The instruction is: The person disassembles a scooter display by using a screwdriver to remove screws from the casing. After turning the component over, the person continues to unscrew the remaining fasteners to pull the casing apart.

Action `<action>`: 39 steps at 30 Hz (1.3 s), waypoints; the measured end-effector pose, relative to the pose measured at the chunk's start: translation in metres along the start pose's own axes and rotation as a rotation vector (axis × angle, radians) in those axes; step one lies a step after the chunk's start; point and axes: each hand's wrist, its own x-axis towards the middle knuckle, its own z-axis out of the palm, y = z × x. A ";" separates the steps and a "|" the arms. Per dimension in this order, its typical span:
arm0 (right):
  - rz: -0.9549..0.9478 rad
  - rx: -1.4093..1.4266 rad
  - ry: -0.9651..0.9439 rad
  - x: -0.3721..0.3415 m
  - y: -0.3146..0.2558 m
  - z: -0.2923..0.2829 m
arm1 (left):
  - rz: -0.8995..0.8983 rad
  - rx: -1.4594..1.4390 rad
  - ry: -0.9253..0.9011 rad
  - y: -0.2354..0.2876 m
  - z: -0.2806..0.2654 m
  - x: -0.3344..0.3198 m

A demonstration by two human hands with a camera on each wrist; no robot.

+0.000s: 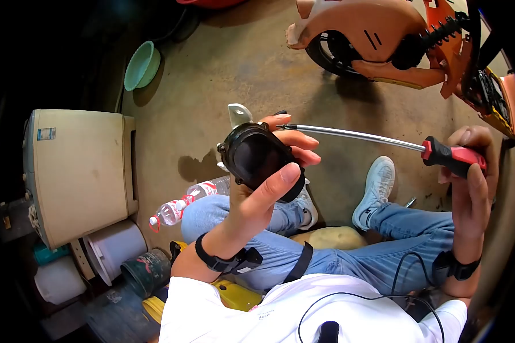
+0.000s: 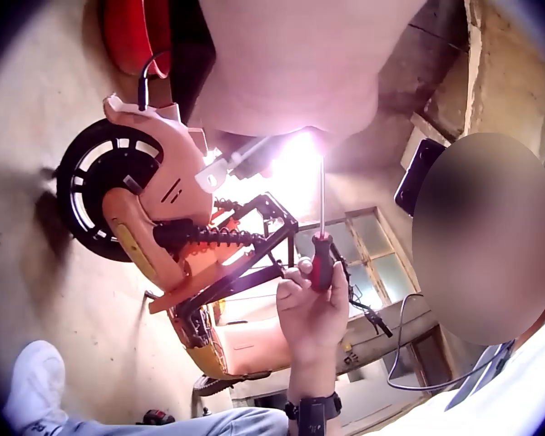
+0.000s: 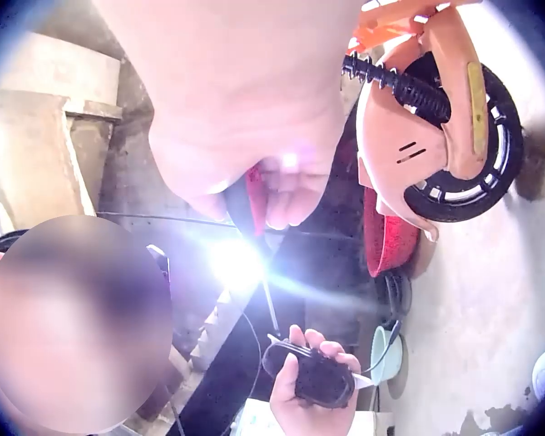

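Observation:
My left hand (image 1: 257,200) grips a black oval housing (image 1: 257,154), its dark glossy face turned up and the thumb along its edge. A pale metal bracket (image 1: 238,114) sticks out from the far side. My right hand (image 1: 470,197) holds a screwdriver (image 1: 453,158) by its red and black handle. The long steel shaft points left, and its tip overlaps the housing's edge near the left fingers. In the right wrist view the shaft also runs down to the housing (image 3: 318,377) held in the left hand (image 3: 300,413).
An orange two-wheeler (image 1: 372,34) stands at the back right. On the left are a cream appliance (image 1: 80,171), a white bucket (image 1: 114,248) and a green basin (image 1: 143,66). Plastic bottles (image 1: 171,212) lie by the left knee. A thin black cable (image 1: 349,294) crosses the white shirt.

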 end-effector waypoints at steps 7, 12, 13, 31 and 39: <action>0.003 -0.007 0.002 0.000 0.001 0.002 | 0.059 0.100 -0.046 -0.003 0.000 -0.001; 0.003 -0.002 -0.010 0.001 0.000 0.003 | 0.053 0.061 -0.040 -0.005 0.001 -0.001; 0.001 -0.001 -0.011 0.001 0.001 0.003 | 0.050 0.052 -0.038 -0.005 0.001 -0.001; -0.012 -0.024 -0.032 0.001 0.001 0.002 | 0.086 0.089 -0.052 -0.006 0.003 0.000; -0.030 -0.042 -0.038 0.002 0.001 0.001 | 0.069 0.130 -0.020 -0.004 0.003 0.001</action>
